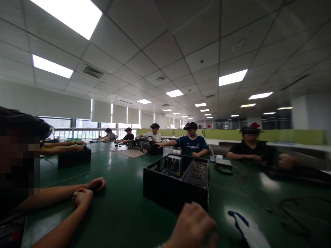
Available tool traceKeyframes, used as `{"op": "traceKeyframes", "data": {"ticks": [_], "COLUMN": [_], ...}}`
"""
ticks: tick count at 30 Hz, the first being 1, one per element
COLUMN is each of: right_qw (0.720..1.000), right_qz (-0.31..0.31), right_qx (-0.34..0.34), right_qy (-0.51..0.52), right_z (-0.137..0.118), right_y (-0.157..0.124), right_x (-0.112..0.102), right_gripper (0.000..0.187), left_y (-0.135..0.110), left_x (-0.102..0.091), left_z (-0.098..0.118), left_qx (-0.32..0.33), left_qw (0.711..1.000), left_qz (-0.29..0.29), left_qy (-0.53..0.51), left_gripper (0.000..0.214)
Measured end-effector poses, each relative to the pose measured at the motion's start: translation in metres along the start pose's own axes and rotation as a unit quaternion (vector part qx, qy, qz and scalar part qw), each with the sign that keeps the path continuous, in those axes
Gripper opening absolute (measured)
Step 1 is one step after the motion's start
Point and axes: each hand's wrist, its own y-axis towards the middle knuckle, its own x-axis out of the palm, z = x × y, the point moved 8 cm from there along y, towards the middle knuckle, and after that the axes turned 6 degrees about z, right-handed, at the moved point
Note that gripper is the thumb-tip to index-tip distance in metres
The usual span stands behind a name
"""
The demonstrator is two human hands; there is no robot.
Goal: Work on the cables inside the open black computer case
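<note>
No readable text

The red diamond sign on the far wall and the blue jersey carry marks too small and blurred to read

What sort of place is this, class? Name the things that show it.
Probably an open-plan office used as a workshop: a long green table, an open computer case, and ceiling light panels above seated people.
</note>
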Motion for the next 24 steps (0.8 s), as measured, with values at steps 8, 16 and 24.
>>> {"op": "traceKeyframes", "data": {"ticks": [8,16,24], "right_qw": [0.999,0.998,0.988], "right_qz": [-0.019,-0.032,0.018], "right_qx": [-0.034,-0.036,-0.139], "right_qy": [-0.037,-0.032,-0.067], "right_z": [-0.014,-0.025,-0.027], "right_y": [-0.01,-0.025,-0.06], "right_x": [0.015,0.014,-0.032], "right_gripper": [0.093,0.097,0.07], "left_y": [0.029,0.026,-0.012], "left_x": [0.061,0.083,-0.009], "left_z": [-0.207,-0.205,-0.097], "left_qx": [-0.239,-0.271,-0.24], "left_qw": [0.969,0.959,0.963], "left_qz": [-0.008,-0.069,-0.092], "left_qy": [-0.065,-0.052,-0.084], "left_gripper": [0.032,0.04,0.048]}}
